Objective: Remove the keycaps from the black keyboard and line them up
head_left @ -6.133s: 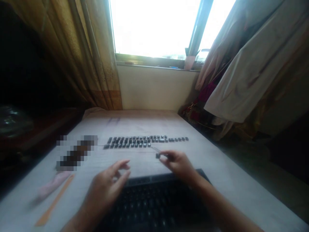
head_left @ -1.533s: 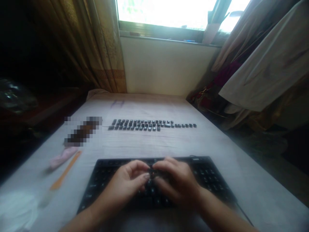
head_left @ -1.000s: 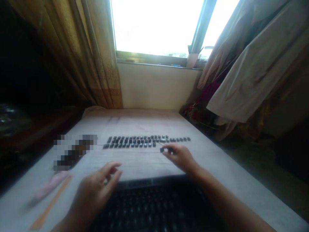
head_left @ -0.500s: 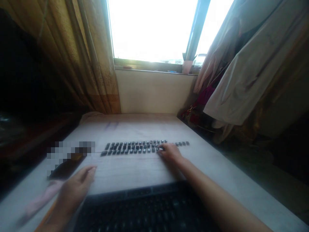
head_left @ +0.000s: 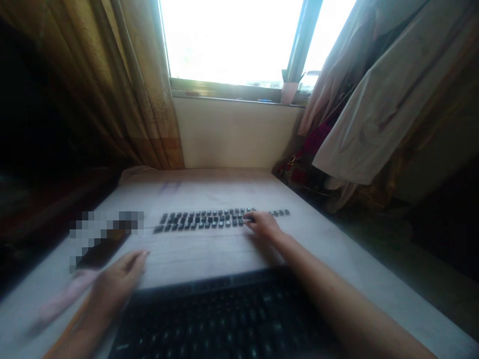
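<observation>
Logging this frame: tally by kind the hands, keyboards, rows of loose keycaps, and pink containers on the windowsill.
Hands: 2 (left hand, right hand)
Keyboard: 1
Rows of loose keycaps: 3, partly hidden by the right hand; single caps too blurred to count surely
Pink container on the windowsill: 1
Total: 7

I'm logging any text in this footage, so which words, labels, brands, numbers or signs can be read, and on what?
None can be read with certainty.
Black keyboard: pale marks on the keys, too blurred to read.
Loose keycaps in rows: any marks are too small and blurred to read.
Pale tabletop covering: a purple mark toward the far side, too faint to tell whether it is a letter.
</observation>
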Motion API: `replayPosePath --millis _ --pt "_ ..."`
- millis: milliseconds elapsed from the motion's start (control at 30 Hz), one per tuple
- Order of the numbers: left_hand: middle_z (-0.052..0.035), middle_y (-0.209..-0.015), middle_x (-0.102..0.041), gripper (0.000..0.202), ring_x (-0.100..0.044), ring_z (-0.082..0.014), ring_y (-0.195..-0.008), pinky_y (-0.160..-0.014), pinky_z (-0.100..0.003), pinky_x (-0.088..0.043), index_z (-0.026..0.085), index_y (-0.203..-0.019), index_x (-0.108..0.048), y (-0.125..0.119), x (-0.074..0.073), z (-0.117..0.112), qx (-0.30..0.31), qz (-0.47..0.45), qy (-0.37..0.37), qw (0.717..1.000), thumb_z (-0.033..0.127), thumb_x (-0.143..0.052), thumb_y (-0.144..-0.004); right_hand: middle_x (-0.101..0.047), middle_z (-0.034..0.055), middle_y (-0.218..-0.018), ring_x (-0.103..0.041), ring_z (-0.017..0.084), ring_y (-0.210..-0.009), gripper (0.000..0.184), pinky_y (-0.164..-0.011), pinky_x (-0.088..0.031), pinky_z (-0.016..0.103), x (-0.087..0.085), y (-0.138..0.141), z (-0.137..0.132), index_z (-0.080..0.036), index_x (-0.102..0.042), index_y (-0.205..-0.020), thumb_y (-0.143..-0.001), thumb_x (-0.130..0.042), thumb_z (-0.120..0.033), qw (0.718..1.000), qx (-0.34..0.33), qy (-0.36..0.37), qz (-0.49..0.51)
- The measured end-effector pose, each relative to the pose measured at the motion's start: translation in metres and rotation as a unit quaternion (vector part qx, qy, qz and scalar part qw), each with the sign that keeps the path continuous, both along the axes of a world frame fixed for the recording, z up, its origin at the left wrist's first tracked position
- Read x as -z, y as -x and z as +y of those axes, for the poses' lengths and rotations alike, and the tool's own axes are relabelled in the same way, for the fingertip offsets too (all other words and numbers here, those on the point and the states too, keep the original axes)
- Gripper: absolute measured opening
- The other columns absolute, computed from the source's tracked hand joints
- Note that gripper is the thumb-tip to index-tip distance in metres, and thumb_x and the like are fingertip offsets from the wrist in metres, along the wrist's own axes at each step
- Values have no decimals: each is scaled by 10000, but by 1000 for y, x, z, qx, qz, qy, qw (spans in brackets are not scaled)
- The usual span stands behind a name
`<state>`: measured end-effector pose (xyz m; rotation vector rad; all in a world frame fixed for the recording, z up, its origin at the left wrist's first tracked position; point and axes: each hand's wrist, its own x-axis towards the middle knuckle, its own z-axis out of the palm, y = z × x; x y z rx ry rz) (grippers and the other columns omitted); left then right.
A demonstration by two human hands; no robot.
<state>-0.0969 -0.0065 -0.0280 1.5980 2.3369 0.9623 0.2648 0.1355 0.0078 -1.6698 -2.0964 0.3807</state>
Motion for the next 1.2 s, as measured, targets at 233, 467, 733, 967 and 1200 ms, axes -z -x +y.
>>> replayPosePath --millis 233,467,733,967,1200 --pt "49 -686 -714 328 -682 -175 -714 -623 -186 -465 252 -922 -725 -8 -5 -5 -8 6 4 1000 494 -544 -796 -658 46 -616 -622 162 -569 595 -575 -493 267 -15 -25 -32 -144 -703 -780 -929 -390 -628 982 -23 9 185" --pt "58 -667 -694 310 -649 -173 -711 -635 -192 -441 252 -930 -714 -16 -9 -8 -17 17 -2 1000 480 -544 -807 -439 -26 -503 -434 116 -460 710 -467 -389 251 -15 -45 -106 -172 -660 -653 -913 -283 -714 949 -60 59 305" --pt "70 -641 -700 293 -642 -165 -664 -597 -188 -430 262 -914 -714 -16 -11 -8 -14 30 11 999 473 -562 -781 -551 -37 -595 -536 115 -536 328 -530 -435 234 -23 -51 -133 -183 -611 -817 -844 -580 -509 932 -113 192 285" --pt "72 -670 -717 298 -671 -174 -702 -615 -191 -443 257 -958 -715 -10 -15 -6 -3 41 46 998 463 -581 -788 -680 0 -743 -649 158 -704 139 -680 -523 290 -31 -63 -134 -192 -655 -903 -873 -580 -305 946 -194 172 195" --pt "69 -677 -714 300 -655 -170 -692 -622 -197 -444 263 -929 -708 -16 -14 -8 -10 52 20 998 477 -527 -821 -739 0 -835 -684 164 -802 89 -782 -535 298 -31 -63 -135 -224 -712 -873 -861 -624 -215 946 -258 111 161"
